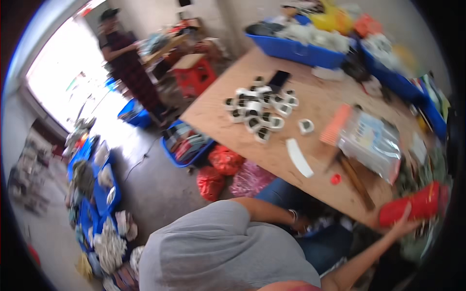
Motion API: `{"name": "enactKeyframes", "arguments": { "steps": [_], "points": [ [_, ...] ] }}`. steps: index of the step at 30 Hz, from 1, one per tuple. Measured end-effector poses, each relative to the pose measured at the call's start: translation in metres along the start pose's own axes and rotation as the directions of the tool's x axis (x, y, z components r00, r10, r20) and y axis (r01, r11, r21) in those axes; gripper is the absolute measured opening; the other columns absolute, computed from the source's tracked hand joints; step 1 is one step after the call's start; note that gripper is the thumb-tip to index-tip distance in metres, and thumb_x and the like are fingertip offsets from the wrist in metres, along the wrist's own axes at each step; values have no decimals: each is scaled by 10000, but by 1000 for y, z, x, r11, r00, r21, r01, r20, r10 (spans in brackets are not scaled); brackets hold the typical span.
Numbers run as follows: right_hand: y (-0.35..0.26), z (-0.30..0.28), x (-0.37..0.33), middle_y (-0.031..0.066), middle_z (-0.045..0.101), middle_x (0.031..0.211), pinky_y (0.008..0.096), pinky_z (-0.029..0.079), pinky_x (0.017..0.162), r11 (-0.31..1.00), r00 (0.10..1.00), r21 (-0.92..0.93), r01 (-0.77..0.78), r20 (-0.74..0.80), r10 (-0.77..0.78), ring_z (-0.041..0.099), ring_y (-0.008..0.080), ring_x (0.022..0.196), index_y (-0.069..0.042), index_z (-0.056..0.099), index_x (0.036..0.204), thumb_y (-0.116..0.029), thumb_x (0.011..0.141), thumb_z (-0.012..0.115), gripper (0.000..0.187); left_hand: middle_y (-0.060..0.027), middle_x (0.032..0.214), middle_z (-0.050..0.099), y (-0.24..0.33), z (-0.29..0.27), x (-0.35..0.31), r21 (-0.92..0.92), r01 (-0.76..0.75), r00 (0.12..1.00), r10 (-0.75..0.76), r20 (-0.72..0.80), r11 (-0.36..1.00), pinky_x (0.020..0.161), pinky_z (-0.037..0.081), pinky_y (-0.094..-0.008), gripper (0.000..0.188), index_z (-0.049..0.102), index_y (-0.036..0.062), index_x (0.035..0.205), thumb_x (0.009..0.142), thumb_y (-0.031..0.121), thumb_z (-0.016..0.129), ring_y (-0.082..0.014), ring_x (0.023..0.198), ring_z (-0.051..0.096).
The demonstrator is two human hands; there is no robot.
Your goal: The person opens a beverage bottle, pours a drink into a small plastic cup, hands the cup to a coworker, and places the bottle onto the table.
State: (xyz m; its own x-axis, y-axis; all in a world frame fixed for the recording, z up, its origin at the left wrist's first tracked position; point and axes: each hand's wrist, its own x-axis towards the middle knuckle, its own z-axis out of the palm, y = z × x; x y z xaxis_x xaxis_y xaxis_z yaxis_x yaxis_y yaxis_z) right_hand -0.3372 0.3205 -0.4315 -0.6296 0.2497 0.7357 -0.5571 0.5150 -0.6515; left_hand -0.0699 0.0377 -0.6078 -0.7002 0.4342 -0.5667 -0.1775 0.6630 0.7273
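My right hand (404, 225), off the table's near right corner, is closed around a red cylinder (412, 207), a can or flask with yellowish marks. Low by my lap, my left hand (302, 224) is near some whitish and blue material (323, 225). Its fingers are blurred and partly hidden, so their grip does not show. On the wooden table (218, 116) lies a heap of white curved pieces with dark insides (252, 107). One such piece (306, 126) sits apart, close to a flat white curved strip (299, 158). A wooden-handled hammer (357, 182) rests nearer me.
A small red disc (336, 179), a clear plastic package (371, 143) and a dark phone (279, 81) are on the table. Full blue bins (296, 52) line its far side. Red bags (211, 183) and blue baskets (187, 145) stand on the floor. Another person (127, 63) stands far left.
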Motion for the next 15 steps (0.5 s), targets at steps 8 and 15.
{"name": "enactKeyframes", "arguments": {
  "steps": [8,15],
  "points": [
    [-24,34,5,247,523,1351,439,496,1010,995,999,96,-36,36,32,580,332,1194,61,390,1427,-424,806,823,899,-237,1331,581,-6,16,-10,262,36,999,-31,-22,964,1030,451,-472,515,607,59,1308,898,372,609,-364,1207,584],
    [-50,34,2,246,503,1370,434,491,1013,993,998,107,-42,55,36,570,334,1209,61,383,1436,-445,810,812,912,-237,1335,579,-6,17,-8,306,42,999,-40,-13,951,1038,442,-475,522,606,60,1310,898,380,605,-366,1218,576]
  ]
}}
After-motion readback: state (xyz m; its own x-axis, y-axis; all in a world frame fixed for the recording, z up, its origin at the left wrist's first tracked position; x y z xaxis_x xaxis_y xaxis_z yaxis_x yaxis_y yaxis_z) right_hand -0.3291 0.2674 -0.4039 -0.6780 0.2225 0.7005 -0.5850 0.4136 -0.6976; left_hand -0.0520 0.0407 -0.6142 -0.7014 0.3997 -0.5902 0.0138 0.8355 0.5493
